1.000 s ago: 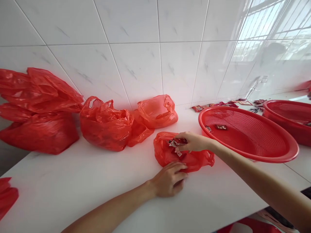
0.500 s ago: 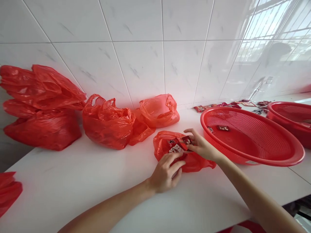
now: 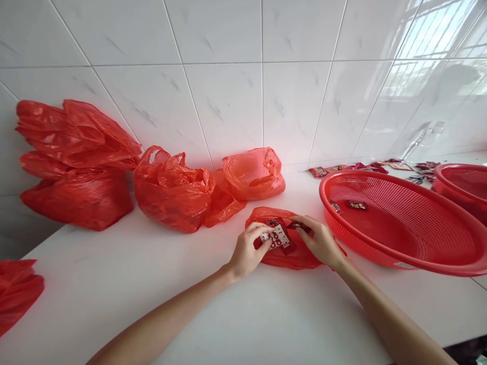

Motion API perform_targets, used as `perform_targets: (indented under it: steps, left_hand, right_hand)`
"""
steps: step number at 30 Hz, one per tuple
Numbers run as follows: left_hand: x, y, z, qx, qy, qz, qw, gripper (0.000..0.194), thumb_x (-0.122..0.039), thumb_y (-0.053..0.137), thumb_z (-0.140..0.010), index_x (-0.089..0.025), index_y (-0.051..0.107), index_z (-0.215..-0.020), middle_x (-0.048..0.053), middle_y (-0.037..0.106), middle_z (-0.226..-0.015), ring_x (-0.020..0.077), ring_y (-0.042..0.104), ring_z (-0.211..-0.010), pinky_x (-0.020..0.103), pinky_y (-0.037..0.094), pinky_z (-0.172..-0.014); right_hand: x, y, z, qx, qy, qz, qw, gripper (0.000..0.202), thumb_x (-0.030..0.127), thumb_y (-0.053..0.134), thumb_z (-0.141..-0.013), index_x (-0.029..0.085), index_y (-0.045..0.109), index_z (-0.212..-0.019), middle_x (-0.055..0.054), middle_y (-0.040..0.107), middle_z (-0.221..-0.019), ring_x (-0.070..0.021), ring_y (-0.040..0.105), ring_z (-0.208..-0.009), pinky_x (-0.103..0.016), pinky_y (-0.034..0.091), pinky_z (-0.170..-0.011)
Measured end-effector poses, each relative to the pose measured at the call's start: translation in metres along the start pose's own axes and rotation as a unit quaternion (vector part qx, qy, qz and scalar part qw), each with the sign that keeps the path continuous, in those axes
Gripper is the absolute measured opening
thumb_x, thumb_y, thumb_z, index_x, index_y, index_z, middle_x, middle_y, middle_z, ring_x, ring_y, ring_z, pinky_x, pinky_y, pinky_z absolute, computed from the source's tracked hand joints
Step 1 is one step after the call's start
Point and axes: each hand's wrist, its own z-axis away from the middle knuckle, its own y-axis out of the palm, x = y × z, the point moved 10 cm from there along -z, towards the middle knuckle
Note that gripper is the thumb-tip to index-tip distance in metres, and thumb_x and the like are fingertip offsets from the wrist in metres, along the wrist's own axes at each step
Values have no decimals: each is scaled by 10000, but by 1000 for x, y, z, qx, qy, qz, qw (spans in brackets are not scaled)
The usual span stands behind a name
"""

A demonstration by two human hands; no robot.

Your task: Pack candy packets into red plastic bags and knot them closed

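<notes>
We pinch a patterned packet (image 3: 279,238), left hand (image 3: 245,251), long axis nearly nine-to-three; our right hand (image 3: 321,246) grips a dark packet (image 3: 298,224), tip toward nine o'clock!

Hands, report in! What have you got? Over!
Left hand holding patterned packet; right hand, dark red packet. Both over red plastic bag. Red perforated basket alongside, not blocking.

A bag (image 3: 297,259) lies left of the nearer basket (image 3: 384,228), before another bag (image 3: 254,177).

From head height, we look forward and down across the nearby white counter (image 3: 243,327) toward the tiled wall (image 3: 224,96).
</notes>
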Motion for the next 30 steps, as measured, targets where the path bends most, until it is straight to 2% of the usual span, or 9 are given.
perform_targets:
  steps: [3,6,10,13,15,19,22,26,30]
  left_hand:
    - [-4,-2,-2,-6,-9,24,1000,226,-137,618,-884,-194,692,-1090,68,698,-1072,182,675,-1022,323,564,-922]
    - [-9,-1,-2,-2,-6,49,999,208,-173,634,-893,-199,696,-1090,73,703,-1078,191,672,-1032,334,559,-933]
    - [-14,-2,-2,-8,-22,129,991,183,-254,663,-901,-190,702,-1068,78,706,-1068,200,668,-1030,335,559,-930]
    - [-12,-2,-2,-12,-83,225,971,230,-314,700,-884,-180,691,-1071,66,710,-1026,183,678,-954,315,579,-875]
    - [-10,-1,-1,-16,-123,276,953,298,-345,738,-855,-169,675,-1087,64,711,-1023,178,686,-922,309,594,-839]
    - [-11,9,1,24,-178,329,927,475,-364,816,-780,-153,645,-1170,89,730,-1080,214,715,-959,332,611,-844]
    - [-16,21,3,76,-191,340,918,447,-357,816,-783,-143,680,-1152,107,753,-1119,257,719,-1041,398,593,-947]
    - [-19,18,1,56,-188,346,918,356,-345,776,-827,-144,714,-1113,97,770,-1110,269,726,-1051,428,587,-972]
    - [-24,12,-2,33,-177,352,918,283,-296,787,-822,-147,737,-1057,85,782,-1075,252,737,-1024,386,595,-954]
  right_hand:
    - [8,2,3,-8,-28,28,999,272,375,629,-897,266,732,-1124,-84,736,-1174,-313,651,-1150,-486,503,-1009]
    - [11,9,6,10,-6,-9,1000,289,464,703,-856,253,743,-1049,-71,753,-1079,-299,681,-1041,-421,542,-906]
    - [10,25,10,74,53,-149,985,313,510,719,-842,197,715,-840,-35,728,-818,-208,654,-761,-334,537,-717]
    - [7,30,14,89,95,-273,953,300,481,750,-831,186,699,-833,-31,724,-799,-173,644,-727,-307,533,-713]
    - [7,29,16,78,107,-304,943,291,470,768,-820,187,704,-835,-35,732,-806,-172,656,-729,-310,542,-731]
    - [10,21,20,30,102,-290,951,301,492,777,-804,202,729,-871,-44,746,-840,-199,684,-765,-331,564,-753]
    - [14,17,22,13,92,-286,954,291,491,775,-806,219,741,-902,-45,755,-878,-218,700,-820,-345,572,-797]
    - [16,18,22,34,85,-282,955,309,466,791,-794,225,737,-979,-56,760,-976,-245,692,-916,-355,564,-826]
    - [16,25,23,70,101,-249,961,305,485,790,-782,194,740,-855,-51,744,-864,-229,663,-815,-342,541,-776]
